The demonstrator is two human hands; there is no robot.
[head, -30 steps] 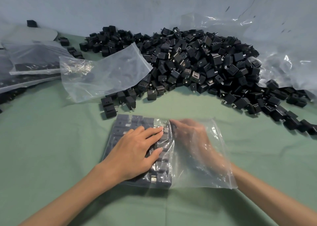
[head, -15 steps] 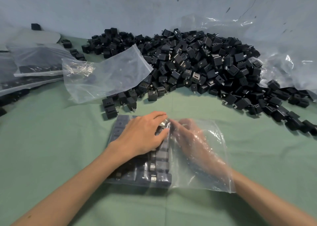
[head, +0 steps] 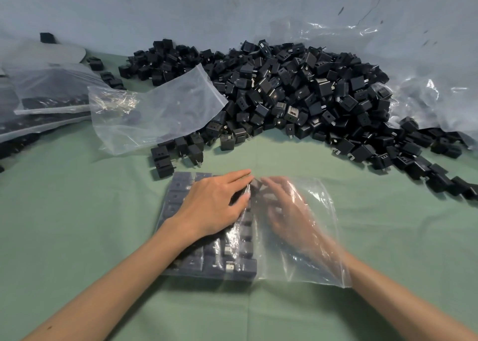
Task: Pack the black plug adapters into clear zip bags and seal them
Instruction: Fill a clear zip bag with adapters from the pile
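Clear zip bag on the green worktop, adapters in rows filling its left half. My left hand lies flat on them, fingers together. The right hand is inside the bag, too blurry to read. Loose pile behind.

Head-worn view, facing forward and down, close over hands
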